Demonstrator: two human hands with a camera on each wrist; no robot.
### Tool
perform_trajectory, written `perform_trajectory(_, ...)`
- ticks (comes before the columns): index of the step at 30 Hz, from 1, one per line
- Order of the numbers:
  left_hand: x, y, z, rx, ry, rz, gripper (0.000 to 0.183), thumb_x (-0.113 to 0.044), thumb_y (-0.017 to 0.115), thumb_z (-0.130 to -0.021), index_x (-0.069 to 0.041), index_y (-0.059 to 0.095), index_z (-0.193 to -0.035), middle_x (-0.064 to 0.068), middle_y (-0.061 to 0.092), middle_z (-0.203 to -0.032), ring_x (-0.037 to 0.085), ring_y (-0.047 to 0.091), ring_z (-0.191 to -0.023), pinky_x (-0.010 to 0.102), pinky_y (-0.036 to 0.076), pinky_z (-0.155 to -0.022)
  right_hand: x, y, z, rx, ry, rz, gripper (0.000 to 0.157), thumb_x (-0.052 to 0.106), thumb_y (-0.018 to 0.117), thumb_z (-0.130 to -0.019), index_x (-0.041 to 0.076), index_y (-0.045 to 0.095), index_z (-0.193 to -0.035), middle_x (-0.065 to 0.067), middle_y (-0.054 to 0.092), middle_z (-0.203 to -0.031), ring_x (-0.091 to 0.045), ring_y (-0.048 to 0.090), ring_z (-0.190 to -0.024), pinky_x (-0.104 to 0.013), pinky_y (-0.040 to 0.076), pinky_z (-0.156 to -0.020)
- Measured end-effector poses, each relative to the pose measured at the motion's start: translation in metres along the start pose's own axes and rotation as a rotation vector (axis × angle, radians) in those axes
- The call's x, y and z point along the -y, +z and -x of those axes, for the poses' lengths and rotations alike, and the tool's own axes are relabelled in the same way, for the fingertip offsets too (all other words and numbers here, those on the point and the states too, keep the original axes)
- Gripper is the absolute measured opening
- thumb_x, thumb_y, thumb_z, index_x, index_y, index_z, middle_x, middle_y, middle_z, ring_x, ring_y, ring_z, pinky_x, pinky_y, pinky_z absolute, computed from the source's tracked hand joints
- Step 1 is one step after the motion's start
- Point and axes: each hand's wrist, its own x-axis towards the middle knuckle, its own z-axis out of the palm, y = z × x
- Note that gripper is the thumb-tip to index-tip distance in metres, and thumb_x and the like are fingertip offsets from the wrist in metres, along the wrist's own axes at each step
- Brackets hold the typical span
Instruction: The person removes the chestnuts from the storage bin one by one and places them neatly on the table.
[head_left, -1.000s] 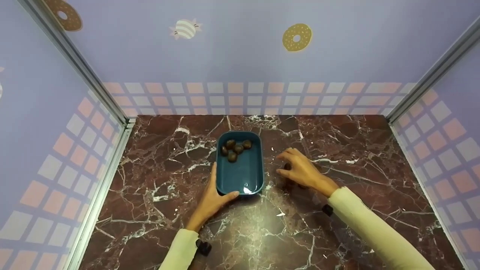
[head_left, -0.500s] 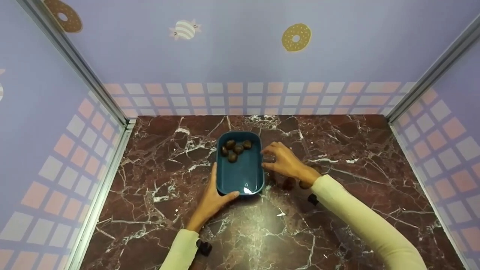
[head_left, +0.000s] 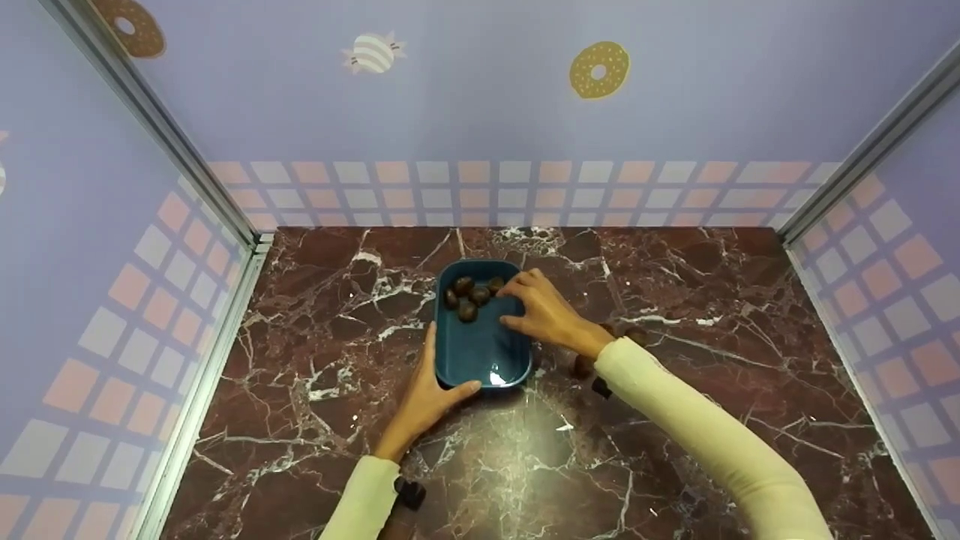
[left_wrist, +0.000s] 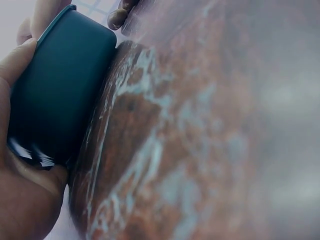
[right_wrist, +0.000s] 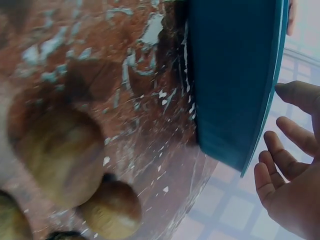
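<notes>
A deep teal-blue rectangular dish (head_left: 484,367) sits on the table. My left hand (head_left: 427,401) holds its near left corner, thumb along the near side and fingers along the left; the left wrist view also shows that hand (left_wrist: 30,195) against the dish wall. Several brown, chestnut-like nuts (head_left: 467,310) lie clustered at the far end inside. Over the dish's right rim reaches my right hand (head_left: 551,311), thumb and fingertips apart above the inside. In the right wrist view its fingers (right_wrist: 285,152) are loosely bent, and I see nothing between them.
More brown nuts (head_left: 583,366) lie on the marbled table (head_left: 337,420) under and beside the right wrist, blurred and large in the right wrist view (right_wrist: 65,155). Lilac patterned panels (head_left: 480,97) close off the back and both sides.
My right hand has moved left from the nuts on the table, across the right rim, to above the dish's inside. My left hand and the dish stay in place.
</notes>
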Motion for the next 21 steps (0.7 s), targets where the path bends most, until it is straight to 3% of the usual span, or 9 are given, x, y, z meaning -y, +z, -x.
perform_trajectory(12,0.000,0.001,0.000,0.006,0.003,0.005,0.132,-0.037,0.096,-0.088,-0.016,0.003,-0.179,0.012,0.007,-0.185,0.035,0.013,-0.169,0.062,0.017,-0.133,-0.004,0.020,-0.032,0.065,-0.009,0.023,0.035,0.016,0.087,-0.096,0.001,0.079,-0.127,-0.017,0.072,-0.131,-0.037,0.056,-0.123,-0.055,0.045,-0.113)
perform_trajectory(21,0.000,-0.001,0.001,0.006,0.011,-0.020,0.134,-0.040,0.096,-0.087,-0.015,0.002,-0.179,0.014,0.007,-0.184,0.037,0.013,-0.169,0.063,0.017,-0.132,-0.012,0.034,-0.051,0.074,-0.033,0.173,0.039,0.022,0.090,-0.094,0.005,0.080,-0.128,-0.016,0.077,-0.128,-0.039,0.058,-0.114,-0.057,0.046,-0.106)
